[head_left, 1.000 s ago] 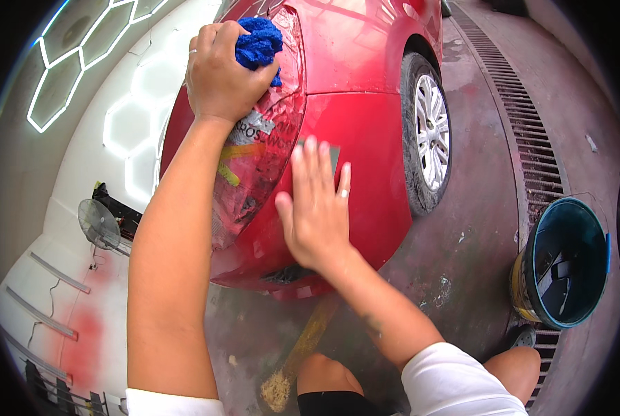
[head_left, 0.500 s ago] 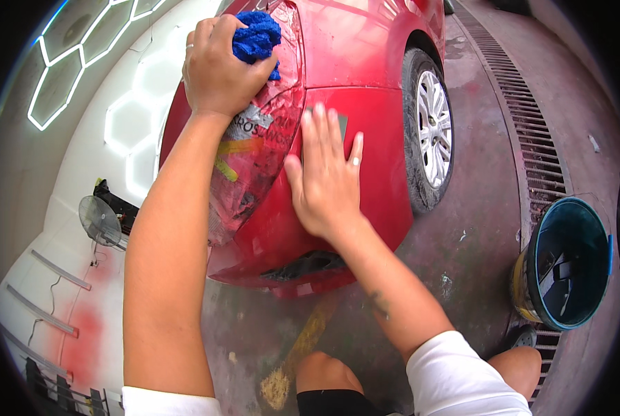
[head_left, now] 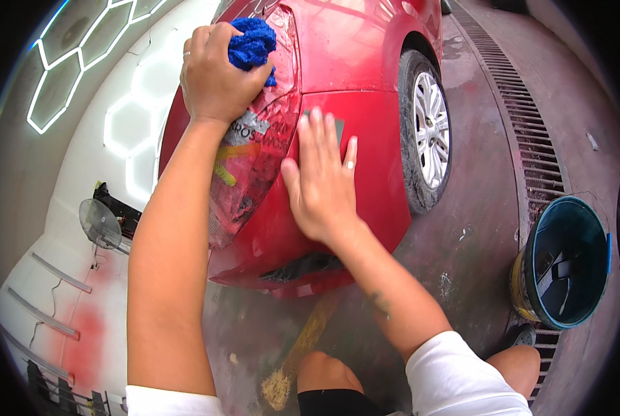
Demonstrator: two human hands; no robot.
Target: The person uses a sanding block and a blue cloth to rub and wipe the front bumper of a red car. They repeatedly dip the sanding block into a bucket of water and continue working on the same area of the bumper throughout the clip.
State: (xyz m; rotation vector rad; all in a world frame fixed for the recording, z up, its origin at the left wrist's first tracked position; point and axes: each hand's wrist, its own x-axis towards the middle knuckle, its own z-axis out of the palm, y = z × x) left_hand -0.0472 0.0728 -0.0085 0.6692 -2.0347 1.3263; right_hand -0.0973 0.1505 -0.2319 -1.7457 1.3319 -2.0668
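Note:
My left hand (head_left: 220, 73) is closed round a bunched blue cloth (head_left: 252, 45), at the upper part of the taped-over headlight (head_left: 244, 177) of a red car. Clear film and tape strips cover that lamp. To its right, my right hand (head_left: 322, 177) lies flat on the red bumper (head_left: 376, 159), fingers stretched out and thumb spread. Beneath its fingers is a thin dark grey sheet (head_left: 339, 130), which looks like sandpaper; only its edges show, the rest being hidden by the hand.
A dark teal bucket (head_left: 566, 263) with several dark pieces inside stands at the right, beside a floor drain grate (head_left: 532, 132). The car's front wheel (head_left: 431, 128) is just beyond the bumper. At the left are a round fan (head_left: 98, 222) and hexagonal lights (head_left: 126, 125).
The car and my right hand appear slightly lower and further left in the picture. My left hand keeps its hold on the blue cloth, and my right palm stays flat.

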